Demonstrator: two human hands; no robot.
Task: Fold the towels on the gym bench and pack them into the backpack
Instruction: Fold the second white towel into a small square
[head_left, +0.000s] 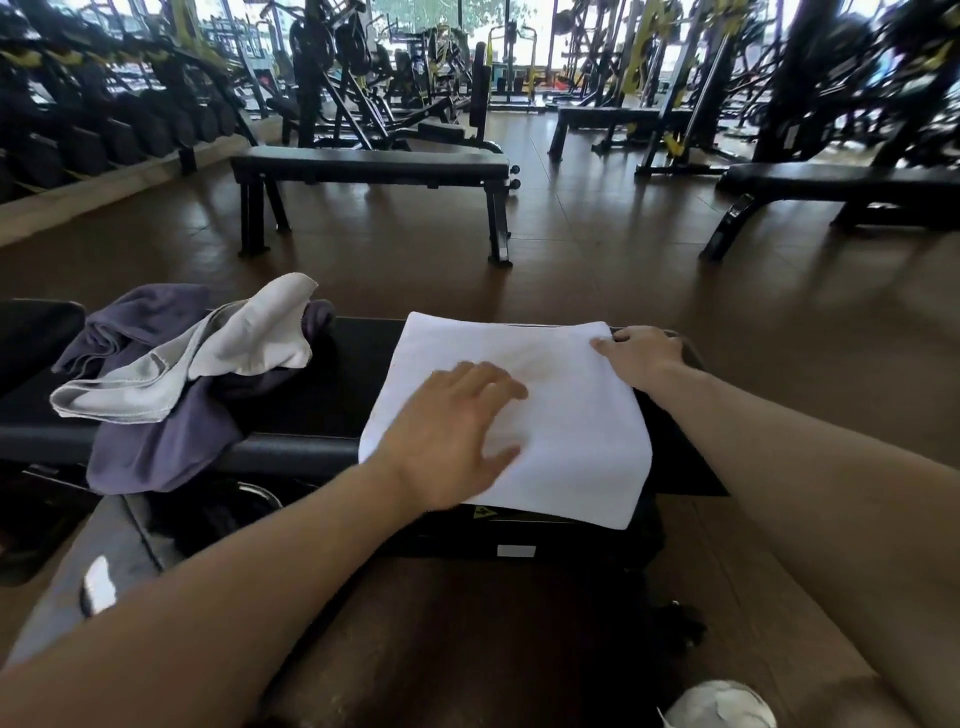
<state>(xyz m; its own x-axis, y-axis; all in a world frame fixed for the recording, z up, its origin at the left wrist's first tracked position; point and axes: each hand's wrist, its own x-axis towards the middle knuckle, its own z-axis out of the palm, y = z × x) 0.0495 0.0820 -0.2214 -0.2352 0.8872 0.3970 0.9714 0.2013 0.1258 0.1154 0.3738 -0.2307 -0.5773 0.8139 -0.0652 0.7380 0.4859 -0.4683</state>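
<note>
A person's left hand (457, 431) lies flat, fingers spread and straight, on a white rectangular folded cotton towel (550, 415), while the right hand (641, 356) rests at the towel's far right corner, its thumb on the cloth and its fingers curling over the far edge, where their tips go out of sight; whether they pinch the fabric cannot be told. The two hands are apart. The towel lies on the right end of a black padded desk (317, 384), its near edge hanging over the front and covering part of a yellow label below. At the desk's left end a crumpled purple-grey cloth towel (166, 441) spills over the front edge, with a rumpled light grey hemmed towel (234, 348) draped on top of it. Beneath the desk, a dark shape at lower left is too shadowed to identify, and a pale rounded object (719, 706) is cut off by the bottom edge. Beyond, another black flat bench (371, 166) stands on the brown floor (597, 249); the weight machines (337, 62) behind blur against bright windows.
</note>
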